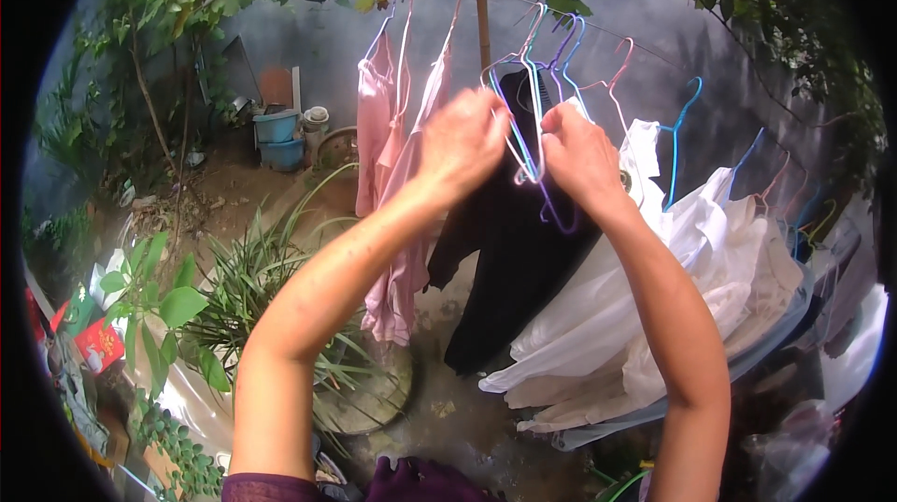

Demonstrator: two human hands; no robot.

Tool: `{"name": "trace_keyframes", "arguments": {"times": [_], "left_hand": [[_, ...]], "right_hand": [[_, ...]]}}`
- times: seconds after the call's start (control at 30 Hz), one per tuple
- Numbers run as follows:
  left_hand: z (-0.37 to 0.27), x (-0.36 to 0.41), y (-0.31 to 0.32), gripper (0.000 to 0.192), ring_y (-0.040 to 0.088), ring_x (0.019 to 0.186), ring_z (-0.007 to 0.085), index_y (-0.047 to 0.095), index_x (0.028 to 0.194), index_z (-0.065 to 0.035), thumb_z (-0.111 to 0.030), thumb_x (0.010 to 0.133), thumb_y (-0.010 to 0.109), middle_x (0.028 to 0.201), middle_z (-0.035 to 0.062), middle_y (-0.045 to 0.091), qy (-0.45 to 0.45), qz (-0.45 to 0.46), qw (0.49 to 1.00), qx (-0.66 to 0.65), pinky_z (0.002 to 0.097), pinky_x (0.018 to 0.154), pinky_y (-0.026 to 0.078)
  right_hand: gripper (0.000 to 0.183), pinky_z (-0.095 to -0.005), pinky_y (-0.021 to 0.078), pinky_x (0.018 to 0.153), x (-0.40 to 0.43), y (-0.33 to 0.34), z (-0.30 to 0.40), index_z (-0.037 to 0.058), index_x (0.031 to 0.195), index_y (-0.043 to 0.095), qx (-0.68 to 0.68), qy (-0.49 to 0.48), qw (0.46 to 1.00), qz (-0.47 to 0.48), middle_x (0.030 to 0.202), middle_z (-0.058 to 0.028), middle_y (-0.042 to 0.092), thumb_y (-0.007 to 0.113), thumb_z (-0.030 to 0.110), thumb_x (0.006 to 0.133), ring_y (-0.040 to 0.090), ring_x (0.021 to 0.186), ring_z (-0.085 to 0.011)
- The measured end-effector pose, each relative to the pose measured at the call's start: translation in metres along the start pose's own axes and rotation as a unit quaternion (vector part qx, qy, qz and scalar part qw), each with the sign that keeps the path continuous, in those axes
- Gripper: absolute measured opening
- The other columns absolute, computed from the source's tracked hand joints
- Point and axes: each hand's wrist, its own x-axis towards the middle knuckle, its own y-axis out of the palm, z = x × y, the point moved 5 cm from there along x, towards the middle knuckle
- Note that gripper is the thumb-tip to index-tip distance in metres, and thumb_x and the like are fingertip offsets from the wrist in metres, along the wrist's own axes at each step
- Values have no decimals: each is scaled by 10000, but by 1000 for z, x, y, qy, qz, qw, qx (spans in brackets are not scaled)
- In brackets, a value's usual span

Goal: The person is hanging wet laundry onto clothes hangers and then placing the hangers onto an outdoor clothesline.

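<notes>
Both arms reach up to a clothesline wire [596, 27]. My left hand [468, 138] is raised with bent fingers at the left side of a cluster of wire clothes hangers [534, 152]. At the cluster's right side is my right hand [576, 150], thumb and fingers drawn together near a white garment's edge. What either hand grips cannot be made out. Black trousers [501, 257] hang behind the hangers. Pink garments [378, 138] hang on hangers to the left. White garments [596, 313] hang in a row to the right, near a blue hanger [676, 131].
A bamboo pole [481, 12] stands behind the wire, before a grey wall. Light blue basins [279, 141] sit on soil at the back left. A long-leaved plant [245, 285] grows at the left. Leafy branches [778, 19] overhang the right end. A round stone slab [371, 390] lies below.
</notes>
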Motion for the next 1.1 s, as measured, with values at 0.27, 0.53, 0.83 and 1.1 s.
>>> {"name": "trace_keyframes", "arguments": {"times": [0.27,0.53,0.83,1.1], "left_hand": [[2,-11,51,235,569,773,84,635,990,13,-201,893,653,863,34,643,-187,189,875,-406,238,696,465],[-17,-3,38,203,601,785,117,658,924,51,-129,828,657,834,84,666,-214,185,887,-365,249,726,475],[-11,1,11,234,672,860,323,688,909,-21,-181,786,568,905,172,690,-315,60,941,-110,420,747,510],[-23,2,-4,236,601,852,451,619,799,10,-194,870,524,854,243,633,-93,27,990,-98,513,768,479]], "right_hand": [[269,-313,472,495,11,6,-8,-42,1047,586,267,97,953,104,717,-114,642,579,53,795,606,541,-174],[172,-210,302,383,22,4,-17,0,834,656,363,165,894,203,621,-16,578,627,169,828,466,459,-60],[185,-234,345,397,12,-12,-34,45,696,556,279,207,928,132,529,-37,511,608,161,831,462,413,-111],[187,-243,326,345,3,-43,-42,35,625,512,171,200,961,81,485,-41,484,579,122,777,422,340,-120]]}}
